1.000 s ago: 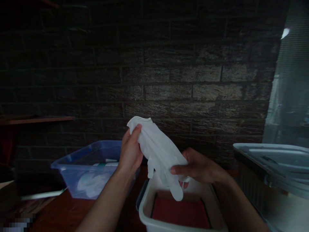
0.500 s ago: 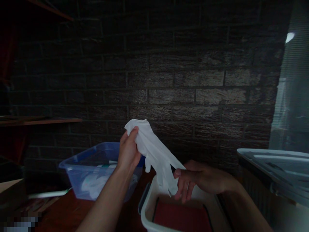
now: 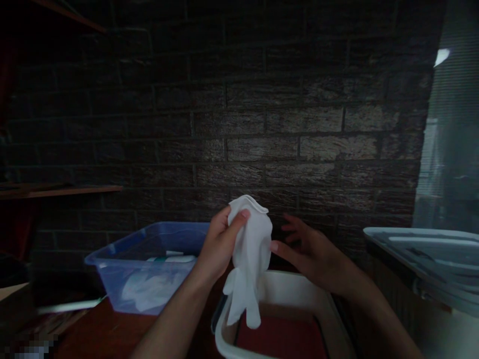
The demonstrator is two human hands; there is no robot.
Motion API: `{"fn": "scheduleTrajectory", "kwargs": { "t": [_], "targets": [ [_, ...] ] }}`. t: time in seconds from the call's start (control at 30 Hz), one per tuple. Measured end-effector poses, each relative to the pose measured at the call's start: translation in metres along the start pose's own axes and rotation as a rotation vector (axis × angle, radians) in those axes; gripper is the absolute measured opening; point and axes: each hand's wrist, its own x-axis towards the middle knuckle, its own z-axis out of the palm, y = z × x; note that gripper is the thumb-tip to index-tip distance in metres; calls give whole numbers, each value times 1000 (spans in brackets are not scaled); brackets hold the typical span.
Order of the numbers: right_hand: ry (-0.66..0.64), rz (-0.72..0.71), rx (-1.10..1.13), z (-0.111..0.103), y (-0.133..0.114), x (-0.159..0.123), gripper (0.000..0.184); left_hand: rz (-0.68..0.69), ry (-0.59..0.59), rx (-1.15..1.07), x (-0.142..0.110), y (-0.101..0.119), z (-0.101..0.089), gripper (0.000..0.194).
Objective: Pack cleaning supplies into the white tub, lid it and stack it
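Observation:
A white glove (image 3: 251, 254) hangs with its fingers downward, gripped near the cuff by my left hand (image 3: 221, 242), thumb in front. My right hand (image 3: 312, 252) is just to the right of it, fingers spread, its thumb tip beside the glove's edge; I cannot tell whether it touches. Below the glove's fingers is a white plastic box (image 3: 295, 285) without a lid on it, with a dark red flat item (image 3: 282, 336) inside.
A translucent blue bin (image 3: 108, 279) with white crumpled material (image 3: 149, 289) inside stands on the left of the reddish-brown table (image 3: 90, 334). At right is a lidded container (image 3: 426, 249). A shelf (image 3: 75, 191) juts out at left before the dark brick wall (image 3: 243, 119).
My right hand has let go of the glove's fingers and risen with its fingers spread. My left hand has moved right with the glove, which now hangs straight down.

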Motion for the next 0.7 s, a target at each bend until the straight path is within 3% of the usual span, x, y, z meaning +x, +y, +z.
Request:
{"fn": "scheduleTrajectory", "kwargs": {
  "t": [0.07,0.13,0.2,0.27,0.43,0.53,0.7],
  "targets": [
    [12,-36,237,4,-4,6,86,-58,-102,23,-9,1,7,26],
    [-11,-91,426,5,-10,11,65,-99,-183,35,-14,3,11,24],
    [-37,-133,510,3,-13,14,43,-114,-233,60,-15,5,12,20],
    [-29,-155,499,1,-14,16,34,-96,-245,109,-14,6,12,25],
    [32,-183,387,-1,-10,14,42,-40,-234,221,-13,5,15,22],
    [-4,-179,344,3,-7,14,46,-27,-274,266,-15,5,16,31],
    [-53,-165,295,9,-3,15,48,48,-315,460,-14,11,12,19]
  ]
}}
